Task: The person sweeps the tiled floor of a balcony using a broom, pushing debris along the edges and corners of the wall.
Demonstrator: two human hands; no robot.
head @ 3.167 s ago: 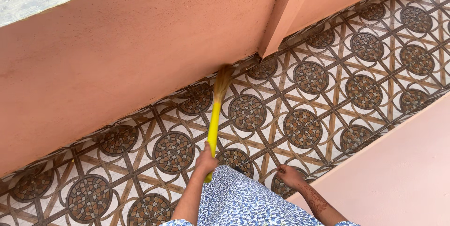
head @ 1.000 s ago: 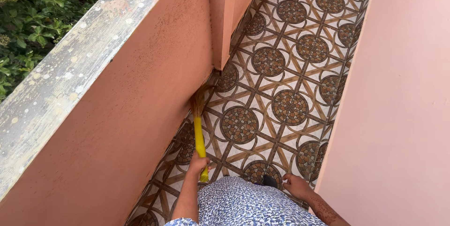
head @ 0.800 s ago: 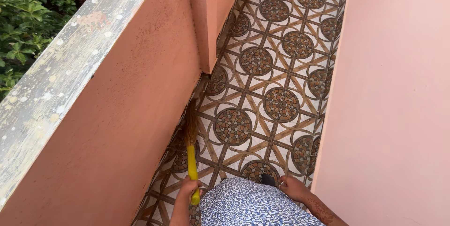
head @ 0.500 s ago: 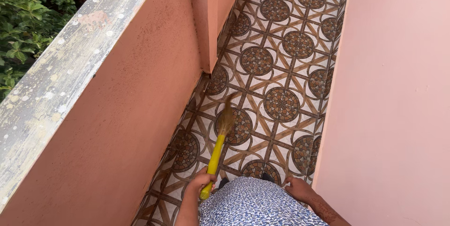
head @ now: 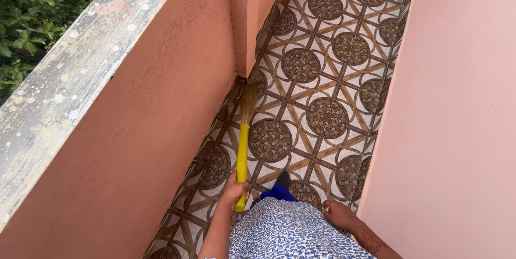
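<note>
Yellow plastic forms the handle of a short broom [head: 243, 154], whose long axis runs almost straight away from the person, handle end near and brown bristle head far. The bristles splay out over the patterned floor tiles [head: 322, 76] close to the foot of the terracotta parapet wall [head: 161, 108] on the left, just short of the square pillar [head: 244, 17] that juts from that wall. Their tips are blurred, so whether they touch the tiles cannot be told.

The left hand [head: 234, 189] is wrapped fully around the near end of the handle, fingers curled closed on it, with a short stub of yellow sticking out below the fist. Its forearm rises from the bottom edge, where it is cut off, and angles slightly right toward the broom.

The right hand [head: 338, 215] hangs low beside the blue-and-white printed garment [head: 285, 237], near the pink wall [head: 462, 130] on the right. It looks loosely curled; whether it grips anything cannot be made out. Dark patterning marks its forearm, which is cut off at the bottom edge.

A dark shoe tip [head: 282, 178] and a strip of bright blue fabric [head: 278, 193] peek out beyond the garment, which hides the rest of the legs. Green foliage [head: 32, 6] shows past the weathered parapet top [head: 70, 76] at far left.
</note>
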